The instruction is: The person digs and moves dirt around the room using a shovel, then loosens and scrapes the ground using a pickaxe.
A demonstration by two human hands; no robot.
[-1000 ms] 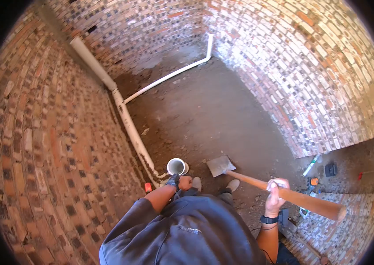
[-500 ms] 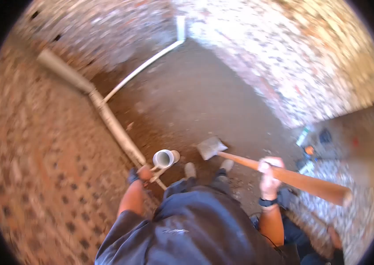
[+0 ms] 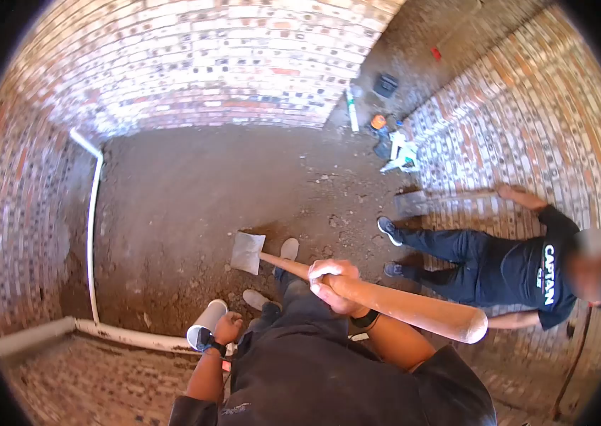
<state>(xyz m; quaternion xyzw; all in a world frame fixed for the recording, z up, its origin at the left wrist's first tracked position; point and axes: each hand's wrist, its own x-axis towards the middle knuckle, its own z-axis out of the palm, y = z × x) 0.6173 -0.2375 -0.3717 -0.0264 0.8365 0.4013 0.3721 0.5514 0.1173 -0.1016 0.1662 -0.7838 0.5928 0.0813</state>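
Observation:
My right hand (image 3: 336, 285) is wrapped round the wooden handle (image 3: 407, 305) of a shovel. The handle slants down to a grey metal blade (image 3: 248, 253), which rests on the dirt floor in front of my shoes. At the lower left, my left hand (image 3: 228, 329) has its fingers curled in, with nothing visible in them. It is beside an upright white pipe (image 3: 208, 317) with an open top, and a dark band is round the wrist.
A person in black (image 3: 506, 270) stands at the right, one hand on another shovel (image 3: 449, 199). A white pipe (image 3: 92, 234) runs along the left. Brick walls (image 3: 208, 64) surround the dirt floor (image 3: 194, 177). A black container (image 3: 385, 85) and an orange item (image 3: 378, 122) lie farther back.
The view has swung right, bringing the other person into full view. My right hand stays on the shovel handle. My left hand has moved relative to the upright pipe.

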